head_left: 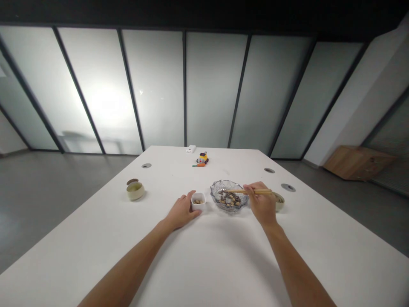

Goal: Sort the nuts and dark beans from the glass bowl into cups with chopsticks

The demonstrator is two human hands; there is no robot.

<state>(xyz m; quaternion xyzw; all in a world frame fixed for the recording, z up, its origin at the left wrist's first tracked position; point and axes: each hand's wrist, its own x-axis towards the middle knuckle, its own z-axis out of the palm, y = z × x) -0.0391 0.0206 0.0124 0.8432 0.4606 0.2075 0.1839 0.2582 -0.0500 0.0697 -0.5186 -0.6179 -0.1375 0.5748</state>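
My left hand [182, 211] is curled around the side of a small white square cup [198, 207], which stands on the table with several light-brown nuts in it. In my right hand [261, 204] is a pair of wooden chopsticks [263, 192], pointing left. Their tips reach into a scalloped clear glass bowl [214, 201] just right of the cup. Dark seeds and paler nuts [230, 199] lie in the bowl. Whether the tips pinch a piece is too small to tell. Partly hidden behind my right hand is a greenish bowl [280, 204] with something in it.
A pale green bowl [136, 192] stands at left, with a brown round piece [132, 181] behind it. Farther back are a yellow toy vehicle [202, 158], an orange carrot-like item [200, 165] and a white box [191, 149]. Grey grommets [288, 187] dot the white table [204, 264].
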